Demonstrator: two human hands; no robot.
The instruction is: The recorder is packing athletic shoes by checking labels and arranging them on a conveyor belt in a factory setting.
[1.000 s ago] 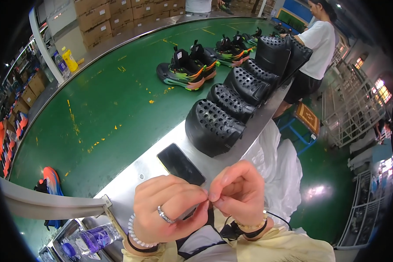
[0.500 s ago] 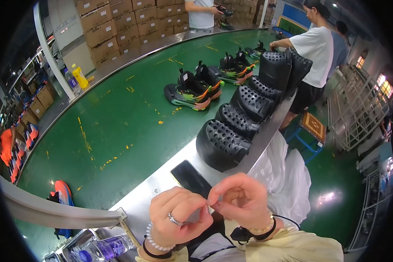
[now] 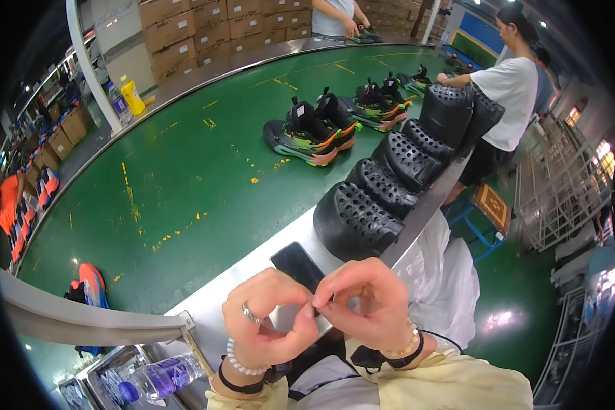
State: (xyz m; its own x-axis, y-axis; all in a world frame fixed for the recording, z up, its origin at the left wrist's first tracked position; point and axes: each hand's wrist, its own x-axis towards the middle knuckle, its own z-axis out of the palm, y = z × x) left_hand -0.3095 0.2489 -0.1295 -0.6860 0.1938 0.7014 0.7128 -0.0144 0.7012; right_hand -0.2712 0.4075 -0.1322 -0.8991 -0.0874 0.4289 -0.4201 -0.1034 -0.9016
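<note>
Work surface: a broad green tabletop [image 3: 184,184], carrying yellow scuffs and broken lines; a silver metal ledge [image 3: 215,290] is running along its near side.

Hands, two, bare: the left hand [image 3: 270,321], wearing a ring, white beads and a black band, is curling its fingers, thumb and index closing to a pinch; the right hand [image 3: 369,301] is doing the same, the fingertips of both meeting above the ledge. Whether anything small is sitting between them cannot be told.

Phone, one, dark-screened [image 3: 297,263]: lying on the ledge just beyond the hands, which are partly covering it.

Clogs, black, perforated [image 3: 359,219]: standing in a row along the ledge, beyond the phone and to its right.

Sports shoes, black with green and orange trim [image 3: 301,137]: resting in pairs on the green, left of the clogs.

Shoe, orange and blue [image 3: 92,283]: sitting at the lower left.

Bottle, clear, purple-labelled [image 3: 158,377]: lying below the ledge.

Room: cardboard cartons [image 3: 174,37] are rising in stacks behind; a yellow bottle [image 3: 132,97] is standing by a post. A person in a white top [image 3: 506,102] is working at the right, near a blue-legged stool [image 3: 490,205]. Pale metal racks [image 3: 560,184] are lining the floor beyond.
</note>
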